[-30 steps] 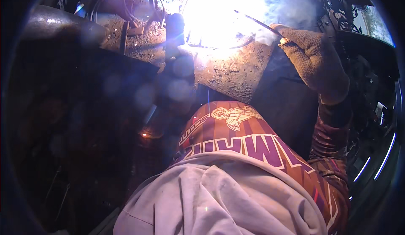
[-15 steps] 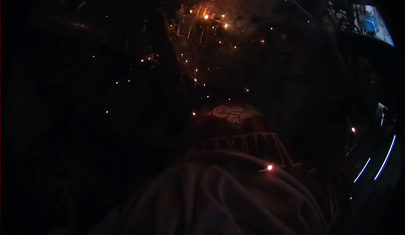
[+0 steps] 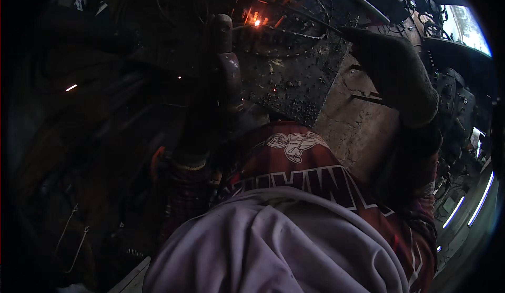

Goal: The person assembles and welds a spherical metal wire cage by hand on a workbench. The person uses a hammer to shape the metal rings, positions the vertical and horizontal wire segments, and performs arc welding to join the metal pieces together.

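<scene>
A dark glove covers my right hand [image 3: 389,64] at the upper right. It looks closed on a thin welding rod [image 3: 321,22], which slants up and left toward a round metal frame [image 3: 302,36]. Orange-hot bars and a bright glowing spot [image 3: 256,22] show inside that frame. My left hand [image 3: 210,106] lies in deep shadow at centre left, its fingers hidden, with a pale cuff band around the wrist. Beside it stands a round-ended metal cylinder [image 3: 223,32] above a reddish-grey body [image 3: 230,74]. Whether my left hand grips this piece is unclear.
Under the frame lies a dark metal plate [image 3: 284,88] strewn with small grains. Cracked brown ground [image 3: 357,124] borders it on the right. Cables and dark equipment [image 3: 405,9] stand at the upper right. Stray sparks glow at the left.
The picture was nearly black, with a burst of sparks over the frame; now it is brighter and few sparks remain. My arms and the metal frame have become visible.
</scene>
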`<state>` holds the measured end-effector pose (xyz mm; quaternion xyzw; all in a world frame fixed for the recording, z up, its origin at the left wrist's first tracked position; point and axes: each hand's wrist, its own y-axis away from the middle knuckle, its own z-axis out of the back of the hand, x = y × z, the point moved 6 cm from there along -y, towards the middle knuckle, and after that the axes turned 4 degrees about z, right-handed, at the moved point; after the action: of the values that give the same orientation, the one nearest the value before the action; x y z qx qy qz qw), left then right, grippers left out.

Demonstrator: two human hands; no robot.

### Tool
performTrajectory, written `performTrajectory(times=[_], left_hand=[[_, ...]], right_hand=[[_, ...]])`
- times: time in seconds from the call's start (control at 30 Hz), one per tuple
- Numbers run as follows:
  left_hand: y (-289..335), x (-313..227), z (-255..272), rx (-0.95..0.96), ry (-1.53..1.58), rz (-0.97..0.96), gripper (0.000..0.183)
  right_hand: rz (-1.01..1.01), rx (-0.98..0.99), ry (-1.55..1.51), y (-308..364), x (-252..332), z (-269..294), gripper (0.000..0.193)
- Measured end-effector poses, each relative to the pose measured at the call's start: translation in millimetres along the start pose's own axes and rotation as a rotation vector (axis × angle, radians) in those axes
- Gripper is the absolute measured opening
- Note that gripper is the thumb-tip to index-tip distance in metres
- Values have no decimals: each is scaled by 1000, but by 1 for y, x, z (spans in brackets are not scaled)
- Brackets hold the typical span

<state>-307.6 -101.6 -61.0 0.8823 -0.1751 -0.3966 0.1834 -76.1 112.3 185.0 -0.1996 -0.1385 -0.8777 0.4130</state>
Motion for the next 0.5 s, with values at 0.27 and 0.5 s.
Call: performTrajectory(times=[0.27,0.5], left_hand=[[-5,-26,-42,61,243,93,26],[-1,-42,-50,54,103,-8,25]], right_hand=[[-129,42,83,-3,1,-2,26],[463,3,695,15,16,2,26]])
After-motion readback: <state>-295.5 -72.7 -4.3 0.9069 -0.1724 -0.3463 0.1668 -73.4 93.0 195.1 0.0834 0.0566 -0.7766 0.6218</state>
